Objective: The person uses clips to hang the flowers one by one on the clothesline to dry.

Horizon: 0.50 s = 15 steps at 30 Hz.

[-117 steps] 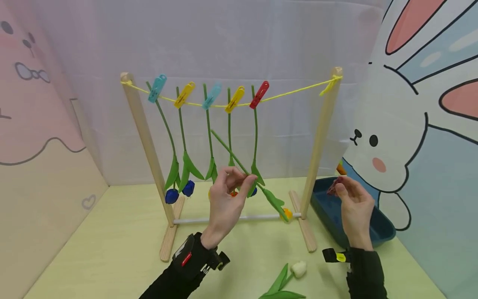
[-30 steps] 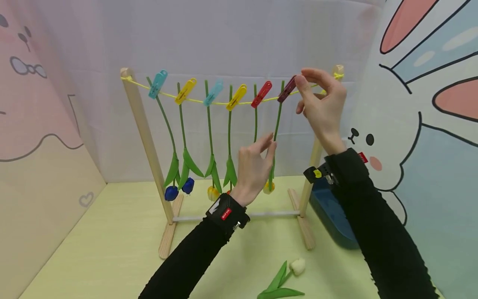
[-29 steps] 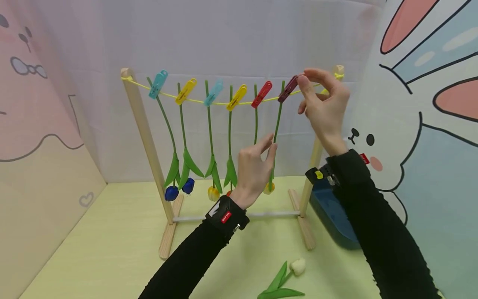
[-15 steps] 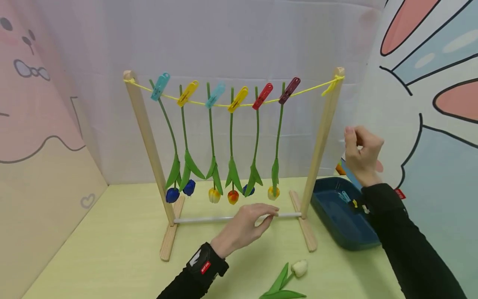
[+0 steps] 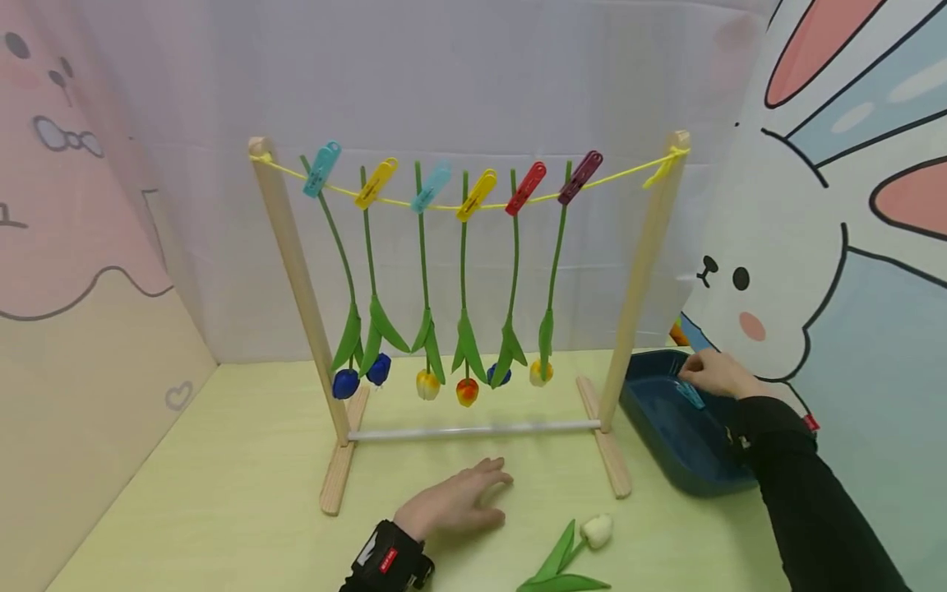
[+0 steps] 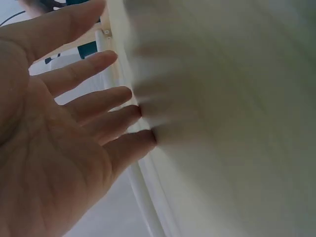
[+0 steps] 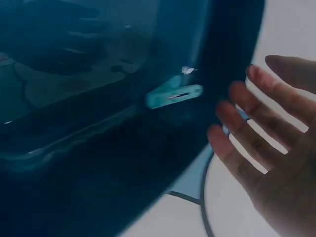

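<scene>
Backdrop: cartoon rabbit panels at left and right, pale sheet behind, yellow-green tabletop (image 5: 222,493) below.
Rack: two wooden posts (image 5: 296,271) joined near the base by a white rod (image 5: 473,429); a yellow string (image 5: 621,171) sags between the post tops.
Pegs: six on the string, left to right teal (image 5: 321,168), yellow, teal, yellow, red, maroon (image 5: 580,177).
Hung tulips: six, clipped by the stem and hanging head down; blue, blue, yellow, orange, blue and yellow heads, all clear of the tabletop.
Loose tulip: white head and green leaves (image 5: 573,555), lying on the tabletop in front of the rack, just right of the left hand.
Left hand: (image 5: 459,506) palm down on or just above the tabletop before the rod, fingers straight and spread; the wrist view (image 6: 64,128) shows the same open palm, holding nothing, so this grip is relaxed.
Tray: dark blue (image 5: 666,436), on the tabletop right of the right post.
Teal peg: (image 5: 690,395) lying inside the tray; also seen in the wrist view (image 7: 174,95), blurred.
Right hand: (image 5: 719,376) at the tray's far rim, fingertips at the teal peg; contact cannot be told. In the wrist view (image 7: 269,148) the fingers are extended and apart, grip empty.
</scene>
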Each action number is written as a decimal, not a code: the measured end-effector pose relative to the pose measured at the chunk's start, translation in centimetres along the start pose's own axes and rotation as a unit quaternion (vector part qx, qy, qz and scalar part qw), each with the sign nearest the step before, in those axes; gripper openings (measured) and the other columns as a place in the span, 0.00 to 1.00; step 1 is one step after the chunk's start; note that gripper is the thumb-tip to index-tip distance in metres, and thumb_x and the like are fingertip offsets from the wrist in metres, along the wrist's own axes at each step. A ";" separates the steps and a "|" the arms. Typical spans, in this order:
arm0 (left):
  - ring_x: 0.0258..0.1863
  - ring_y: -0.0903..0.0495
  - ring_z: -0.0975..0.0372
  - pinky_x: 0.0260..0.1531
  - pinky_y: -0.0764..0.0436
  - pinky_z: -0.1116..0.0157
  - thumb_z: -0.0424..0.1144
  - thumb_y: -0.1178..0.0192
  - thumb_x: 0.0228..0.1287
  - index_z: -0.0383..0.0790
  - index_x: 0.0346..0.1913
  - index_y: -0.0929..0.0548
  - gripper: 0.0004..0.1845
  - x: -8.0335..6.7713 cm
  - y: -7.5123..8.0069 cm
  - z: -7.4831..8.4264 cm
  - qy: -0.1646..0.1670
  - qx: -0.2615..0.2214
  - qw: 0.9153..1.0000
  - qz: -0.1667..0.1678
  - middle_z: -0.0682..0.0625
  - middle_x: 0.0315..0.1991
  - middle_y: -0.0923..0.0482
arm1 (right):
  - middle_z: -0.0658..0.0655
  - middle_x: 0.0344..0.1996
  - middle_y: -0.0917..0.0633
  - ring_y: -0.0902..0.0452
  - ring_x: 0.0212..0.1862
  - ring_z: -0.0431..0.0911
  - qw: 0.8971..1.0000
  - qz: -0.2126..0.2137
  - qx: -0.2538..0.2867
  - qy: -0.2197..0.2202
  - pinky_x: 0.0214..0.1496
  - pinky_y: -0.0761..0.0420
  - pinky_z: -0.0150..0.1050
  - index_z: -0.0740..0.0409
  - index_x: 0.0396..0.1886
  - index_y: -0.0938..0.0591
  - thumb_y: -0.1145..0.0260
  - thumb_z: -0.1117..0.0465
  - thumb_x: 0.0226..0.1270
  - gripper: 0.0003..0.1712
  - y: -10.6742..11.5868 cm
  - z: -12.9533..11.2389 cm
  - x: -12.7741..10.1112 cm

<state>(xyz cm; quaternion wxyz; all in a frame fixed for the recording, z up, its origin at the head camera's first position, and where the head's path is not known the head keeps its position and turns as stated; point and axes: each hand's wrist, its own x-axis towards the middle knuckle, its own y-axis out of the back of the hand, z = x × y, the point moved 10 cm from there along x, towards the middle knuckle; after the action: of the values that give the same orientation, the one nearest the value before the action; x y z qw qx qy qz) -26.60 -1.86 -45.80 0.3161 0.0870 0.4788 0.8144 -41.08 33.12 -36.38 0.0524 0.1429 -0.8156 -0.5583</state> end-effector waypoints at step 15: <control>0.78 0.39 0.49 0.76 0.36 0.50 0.44 0.34 0.65 0.44 0.73 0.30 0.34 -0.1 0.0 0.1 0.051 0.015 0.999 -0.002 0.41 0.77 0.38 | 0.88 0.63 0.36 0.34 0.62 0.79 0.994 -0.103 0.017 -0.027 0.59 0.23 0.64 0.86 0.66 0.39 0.40 0.63 0.71 0.35 -4.6 1.0 1.6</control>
<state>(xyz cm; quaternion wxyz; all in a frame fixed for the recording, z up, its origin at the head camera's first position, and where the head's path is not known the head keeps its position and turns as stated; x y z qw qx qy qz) -26.49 -1.80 -45.71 0.2914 0.0496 0.5065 0.8100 -42.12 32.05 -41.12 -0.0302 0.2122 -0.8067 -0.5508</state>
